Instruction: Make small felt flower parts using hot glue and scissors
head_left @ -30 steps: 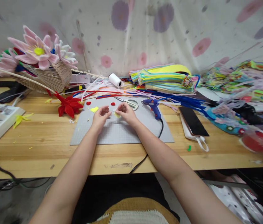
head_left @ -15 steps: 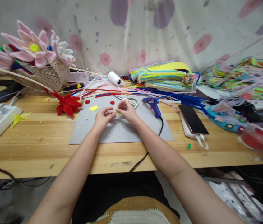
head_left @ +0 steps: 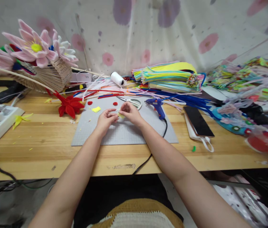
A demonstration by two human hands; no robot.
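Over the grey cutting mat (head_left: pixel 88 133), my left hand (head_left: pixel 106 119) is closed in a pinch on what looks like a thin wire, too fine to make out well. Close beside it, my right hand (head_left: pixel 131 114) pinches a small yellow piece (head_left: pixel 121 116) at its fingertips. Just beyond the fingers lie a red round piece (head_left: pixel 115 103) and white-handled scissors (head_left: pixel 136 103). Another red round piece (head_left: pixel 89 103) and a yellow scrap (head_left: pixel 96 109) rest on the mat to the left. A blue glue gun (head_left: pixel 156 106) lies to the right of my hands.
A red fuzzy flower (head_left: pixel 69 106) and a basket of pink flowers (head_left: pixel 35 47) stand left. Pipe cleaner bundles (head_left: pixel 167 76) and a white thread spool (head_left: pixel 117 78) line the back. A phone (head_left: pixel 198 122) lies right. The glue gun's cord (head_left: pixel 143 164) crosses the table's front edge.
The yellow piece and the thin wire between my fingertips show slightly more clearly. My hands stay almost in place; the whole view has shifted a little.
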